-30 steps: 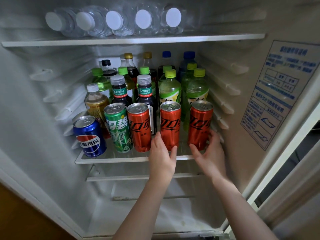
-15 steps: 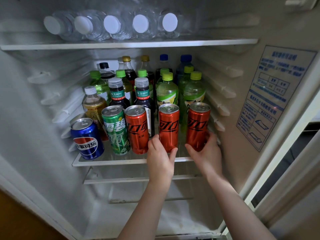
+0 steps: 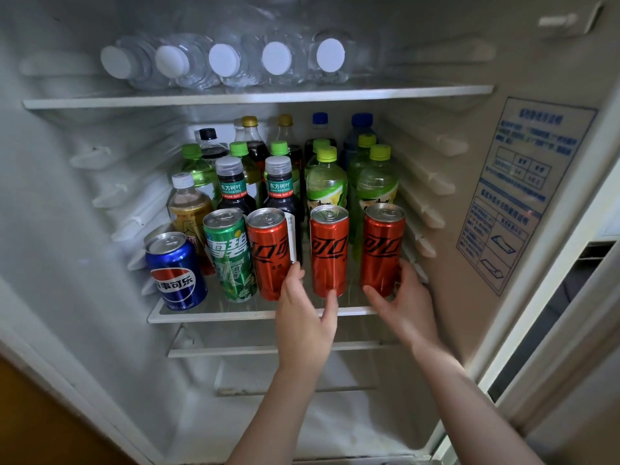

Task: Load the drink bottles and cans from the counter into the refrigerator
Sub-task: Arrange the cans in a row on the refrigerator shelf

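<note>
Now left fingers [image 3: 297,271] flank middle can [image 3: 330,250]; right fingers [image 3: 407,268], right can [image 3: 382,250].

Blue can [image 3: 176,273] — 百事可乐; green can [image 3: 229,256]: 雪碧; dark bottles [image 3: 231,187] — 东方树叶.

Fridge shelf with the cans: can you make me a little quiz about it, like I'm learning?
1. True or false: the short blue aluminium can stands at the left end of the front row on the clear shelf.
2. What stands right beside it? A: tall green aluminium can. B: yellow carton. C: purple jar.
3. Fill in: the right hand grips the rightmost tall red aluminium can; the left hand holds the ____ one.
Key: 1 true; 2 A; 3 middle red can.
</note>
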